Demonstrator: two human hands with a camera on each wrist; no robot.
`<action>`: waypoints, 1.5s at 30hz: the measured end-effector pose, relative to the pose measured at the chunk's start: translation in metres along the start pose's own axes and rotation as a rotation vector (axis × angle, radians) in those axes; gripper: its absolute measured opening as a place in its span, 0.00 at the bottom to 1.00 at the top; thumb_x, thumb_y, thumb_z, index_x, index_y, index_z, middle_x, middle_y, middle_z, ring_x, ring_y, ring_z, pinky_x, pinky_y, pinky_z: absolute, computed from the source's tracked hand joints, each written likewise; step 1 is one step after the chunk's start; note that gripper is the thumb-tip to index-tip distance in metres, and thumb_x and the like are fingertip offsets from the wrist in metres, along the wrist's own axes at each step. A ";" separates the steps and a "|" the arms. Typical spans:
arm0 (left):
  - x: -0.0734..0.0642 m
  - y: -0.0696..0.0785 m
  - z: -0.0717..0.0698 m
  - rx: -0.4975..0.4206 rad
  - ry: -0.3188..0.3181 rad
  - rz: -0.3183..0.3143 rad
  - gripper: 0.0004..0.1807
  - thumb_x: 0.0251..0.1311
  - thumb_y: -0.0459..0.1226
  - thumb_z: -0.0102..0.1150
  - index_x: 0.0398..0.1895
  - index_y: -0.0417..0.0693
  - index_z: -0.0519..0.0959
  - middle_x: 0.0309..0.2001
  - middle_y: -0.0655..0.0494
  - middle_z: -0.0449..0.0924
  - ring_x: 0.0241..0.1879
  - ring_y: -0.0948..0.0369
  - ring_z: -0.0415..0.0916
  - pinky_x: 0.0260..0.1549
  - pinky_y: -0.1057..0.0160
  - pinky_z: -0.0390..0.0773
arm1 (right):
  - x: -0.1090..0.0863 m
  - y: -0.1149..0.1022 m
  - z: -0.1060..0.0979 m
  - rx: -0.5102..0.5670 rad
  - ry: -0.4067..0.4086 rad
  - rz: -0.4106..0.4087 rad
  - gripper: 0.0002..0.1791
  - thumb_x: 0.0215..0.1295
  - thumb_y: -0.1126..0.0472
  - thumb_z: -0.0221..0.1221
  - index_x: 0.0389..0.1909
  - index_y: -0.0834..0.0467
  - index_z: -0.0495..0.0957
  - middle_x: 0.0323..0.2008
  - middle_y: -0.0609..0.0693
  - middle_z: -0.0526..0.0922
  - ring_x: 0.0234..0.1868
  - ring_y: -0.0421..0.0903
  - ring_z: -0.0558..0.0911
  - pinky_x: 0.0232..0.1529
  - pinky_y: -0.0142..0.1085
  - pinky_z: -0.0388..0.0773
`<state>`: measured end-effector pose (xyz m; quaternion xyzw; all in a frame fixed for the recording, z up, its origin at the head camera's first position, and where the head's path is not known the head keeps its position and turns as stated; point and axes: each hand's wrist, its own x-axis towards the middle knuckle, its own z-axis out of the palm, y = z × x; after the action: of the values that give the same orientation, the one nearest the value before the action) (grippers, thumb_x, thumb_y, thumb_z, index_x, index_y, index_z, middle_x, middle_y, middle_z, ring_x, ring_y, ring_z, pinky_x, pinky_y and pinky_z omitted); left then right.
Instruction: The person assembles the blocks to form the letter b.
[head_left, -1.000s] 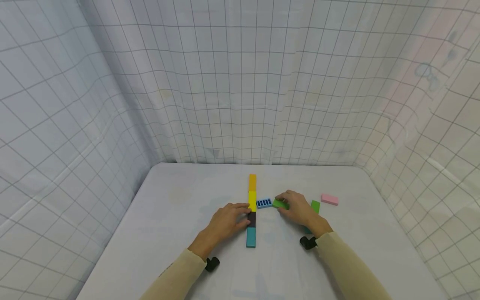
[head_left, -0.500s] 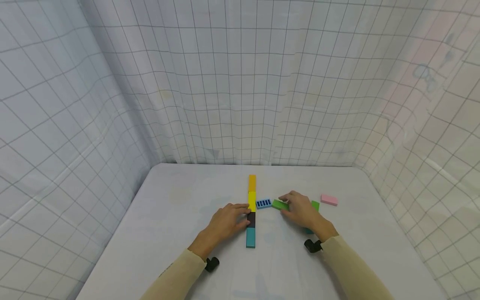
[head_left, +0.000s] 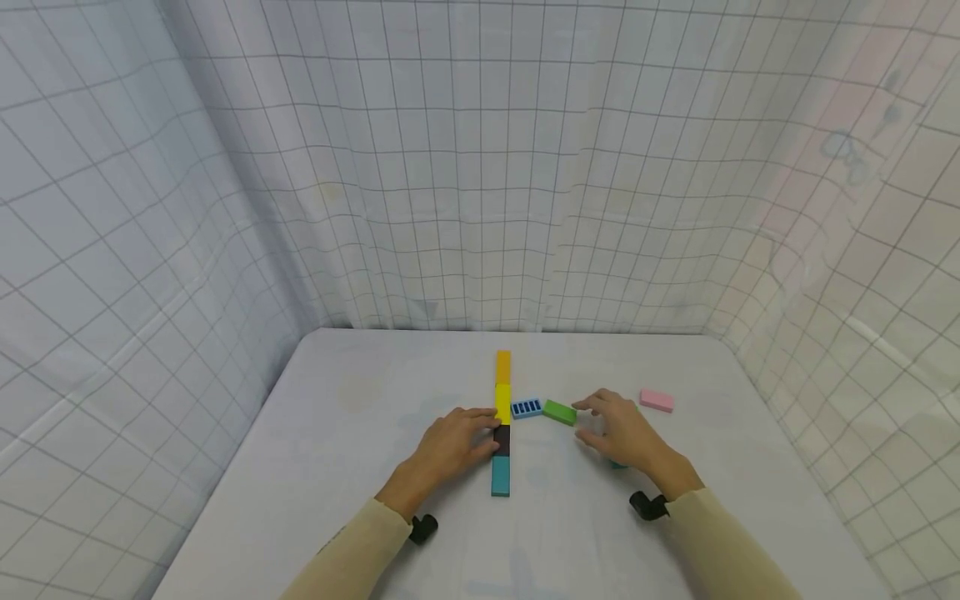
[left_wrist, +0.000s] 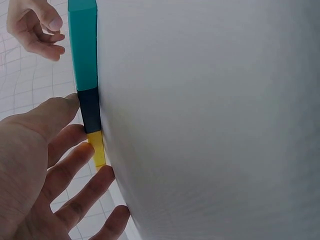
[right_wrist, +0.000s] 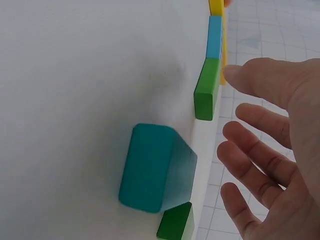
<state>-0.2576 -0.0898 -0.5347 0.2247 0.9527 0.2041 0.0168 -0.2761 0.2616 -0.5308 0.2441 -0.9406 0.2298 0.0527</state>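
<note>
Currently, two hands are working over flat blocks, the step in hand seemingly being lining them up. The left hand [head_left: 450,446] is resting relaxed fingers against the yellow block [head_left: 502,398] and black block [head_left: 502,440], between the far orange block [head_left: 503,367] and near teal block [head_left: 500,477]. Right of the yellow one, a slotted light-blue block [head_left: 526,408] is leading to a slanting green block [head_left: 560,412]. Just beside that, the right hand [head_left: 626,429] is hovering wide, holding nothing; straightening it would probably call for a light nudge. A second teal block [right_wrist: 147,167], a second green block [right_wrist: 175,222] and a pink block [head_left: 657,400] are lying farther right. White cloth with grid lines [head_left: 480,167] is enclosing the white surface [head_left: 555,533] left, far and right.
</note>
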 end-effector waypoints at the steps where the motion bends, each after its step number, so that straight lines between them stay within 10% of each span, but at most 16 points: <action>1: 0.000 0.000 0.000 -0.001 0.000 -0.001 0.24 0.81 0.50 0.75 0.75 0.58 0.89 0.80 0.59 0.85 0.73 0.47 0.85 0.67 0.38 0.89 | -0.002 0.001 -0.002 0.010 -0.004 -0.004 0.24 0.74 0.58 0.80 0.67 0.57 0.90 0.59 0.55 0.91 0.56 0.54 0.91 0.58 0.55 0.92; 20: -0.001 0.001 -0.001 -0.005 0.008 0.007 0.24 0.81 0.50 0.75 0.75 0.57 0.89 0.80 0.58 0.85 0.74 0.47 0.85 0.68 0.38 0.89 | -0.041 0.030 -0.022 0.074 -0.081 -0.027 0.32 0.67 0.50 0.85 0.69 0.55 0.90 0.63 0.49 0.87 0.55 0.45 0.83 0.60 0.45 0.87; 26: -0.001 0.001 -0.001 -0.016 0.003 -0.004 0.24 0.81 0.50 0.75 0.75 0.58 0.89 0.80 0.59 0.85 0.75 0.47 0.84 0.69 0.36 0.88 | -0.050 0.040 -0.025 0.087 -0.088 -0.036 0.35 0.64 0.50 0.87 0.70 0.53 0.89 0.70 0.54 0.87 0.66 0.55 0.85 0.68 0.56 0.87; 33: -0.001 0.001 -0.001 -0.021 0.002 -0.007 0.24 0.80 0.49 0.75 0.75 0.58 0.89 0.80 0.59 0.85 0.74 0.48 0.84 0.69 0.37 0.88 | -0.054 0.047 -0.023 0.116 -0.109 -0.040 0.37 0.65 0.50 0.87 0.73 0.52 0.87 0.73 0.58 0.86 0.55 0.45 0.83 0.58 0.42 0.84; 45: -0.001 0.001 0.000 -0.012 0.004 0.005 0.25 0.80 0.49 0.75 0.75 0.56 0.89 0.80 0.58 0.85 0.74 0.47 0.85 0.68 0.37 0.89 | -0.054 0.046 -0.023 0.065 -0.126 -0.012 0.32 0.67 0.54 0.85 0.71 0.49 0.89 0.73 0.56 0.87 0.68 0.56 0.84 0.67 0.52 0.86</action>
<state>-0.2568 -0.0896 -0.5342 0.2264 0.9510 0.2101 0.0157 -0.2517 0.3314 -0.5404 0.2652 -0.9327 0.2441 -0.0132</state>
